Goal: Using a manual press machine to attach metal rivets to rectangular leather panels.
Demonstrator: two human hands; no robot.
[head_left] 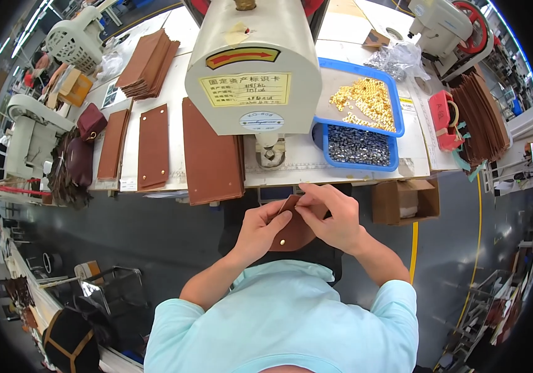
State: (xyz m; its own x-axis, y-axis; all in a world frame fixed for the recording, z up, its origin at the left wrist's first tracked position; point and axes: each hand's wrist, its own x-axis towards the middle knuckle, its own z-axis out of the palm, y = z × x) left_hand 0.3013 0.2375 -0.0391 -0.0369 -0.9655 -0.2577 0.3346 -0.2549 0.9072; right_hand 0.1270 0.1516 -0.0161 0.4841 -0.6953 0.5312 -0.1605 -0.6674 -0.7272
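In front of my body, just below the table edge, both hands work at a brown leather piece [295,237]. A round gold snap stud [282,242] sits near its lower edge. My left hand [262,229] grips the raised, bent left part of the leather between thumb and fingers. On the other side my right hand [335,217] pinches at the same raised edge, its fingertips close to the left thumb. Whether a small part lies between those fingertips is too small to tell. Straight ahead stands a cream press machine [254,68], its lower tool [270,152] above the table.
Brown leather panels [207,155] and a studded leather strip [153,146] lie left of the machine. To its right, blue trays hold gold fasteners [366,102] and dark metal fasteners [356,146]. A cardboard box [406,202] stands under the table's right side.
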